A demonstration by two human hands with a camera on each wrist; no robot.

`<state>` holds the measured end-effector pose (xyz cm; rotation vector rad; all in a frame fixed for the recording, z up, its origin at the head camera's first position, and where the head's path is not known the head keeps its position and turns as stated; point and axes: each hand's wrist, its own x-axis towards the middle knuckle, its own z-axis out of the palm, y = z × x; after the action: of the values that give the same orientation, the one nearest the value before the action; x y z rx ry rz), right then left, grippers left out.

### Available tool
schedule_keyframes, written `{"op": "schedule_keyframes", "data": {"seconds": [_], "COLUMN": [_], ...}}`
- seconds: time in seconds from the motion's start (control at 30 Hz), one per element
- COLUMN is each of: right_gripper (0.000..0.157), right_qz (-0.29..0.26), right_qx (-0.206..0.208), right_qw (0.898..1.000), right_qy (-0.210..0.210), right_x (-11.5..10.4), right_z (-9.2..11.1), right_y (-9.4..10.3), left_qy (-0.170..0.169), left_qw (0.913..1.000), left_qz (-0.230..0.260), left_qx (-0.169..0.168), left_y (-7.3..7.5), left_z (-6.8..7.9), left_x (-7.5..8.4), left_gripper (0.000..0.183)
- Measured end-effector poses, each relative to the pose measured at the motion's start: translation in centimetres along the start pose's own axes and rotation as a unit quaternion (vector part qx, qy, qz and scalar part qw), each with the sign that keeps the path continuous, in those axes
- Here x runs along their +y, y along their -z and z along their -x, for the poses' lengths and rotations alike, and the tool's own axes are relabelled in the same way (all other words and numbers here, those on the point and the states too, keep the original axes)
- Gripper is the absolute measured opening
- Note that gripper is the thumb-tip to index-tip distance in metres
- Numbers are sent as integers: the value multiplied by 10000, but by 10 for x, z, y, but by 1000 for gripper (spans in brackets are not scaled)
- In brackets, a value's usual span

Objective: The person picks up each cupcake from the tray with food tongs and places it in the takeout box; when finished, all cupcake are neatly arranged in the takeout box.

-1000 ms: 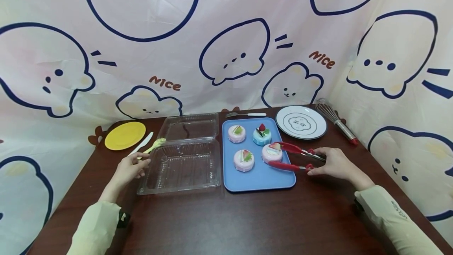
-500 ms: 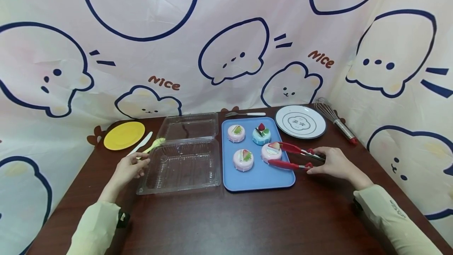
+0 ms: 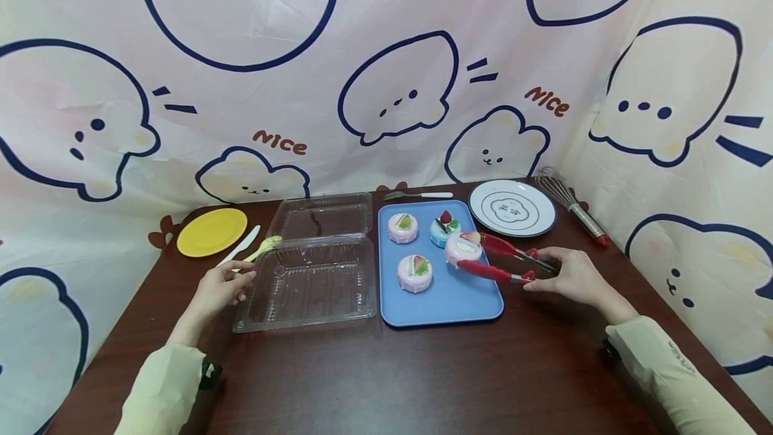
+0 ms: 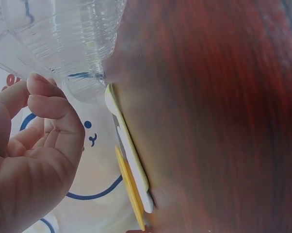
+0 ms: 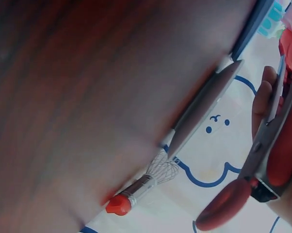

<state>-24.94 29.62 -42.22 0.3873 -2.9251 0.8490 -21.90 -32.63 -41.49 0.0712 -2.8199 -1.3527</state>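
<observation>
Right-hand grip holds red tongs, their tips around a pink cake just inside the blue tray's right edge; left-hand grip, by the clear container's left rim, cannot be told.

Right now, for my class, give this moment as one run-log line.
right hand: grips red tongs; pink cake: between their tips, over blue tray; left hand: by clear container, contact unclear

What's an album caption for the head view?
Red tongs in the right hand clasp a pink cake over a blue tray.
</observation>
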Motion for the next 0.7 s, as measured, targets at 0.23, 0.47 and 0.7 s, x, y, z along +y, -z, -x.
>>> {"op": "schedule_keyframes", "data": {"seconds": [0.23,0.47,0.7], "right_gripper": [73,70,68], "right_qz": [-68,-181,-279], "right_qx": [290,502,505], "right_qw": [9995,9981,9970], "right_qy": [47,296,515], "right_x": [-10,-22,-43], "right_z": [-2,-5,-18], "right_y": [4,0,-7], "left_qy": [-53,-4,-59], "left_qw": [9999,9999,10000], "left_qz": [-44,-56,-1], "left_qx": [108,161,61], "left_y": [-1,-6,-5], "left_z": [-1,-2,-3], "left_x": [-1,-2,-3], "left_gripper": [39,38,41]}}
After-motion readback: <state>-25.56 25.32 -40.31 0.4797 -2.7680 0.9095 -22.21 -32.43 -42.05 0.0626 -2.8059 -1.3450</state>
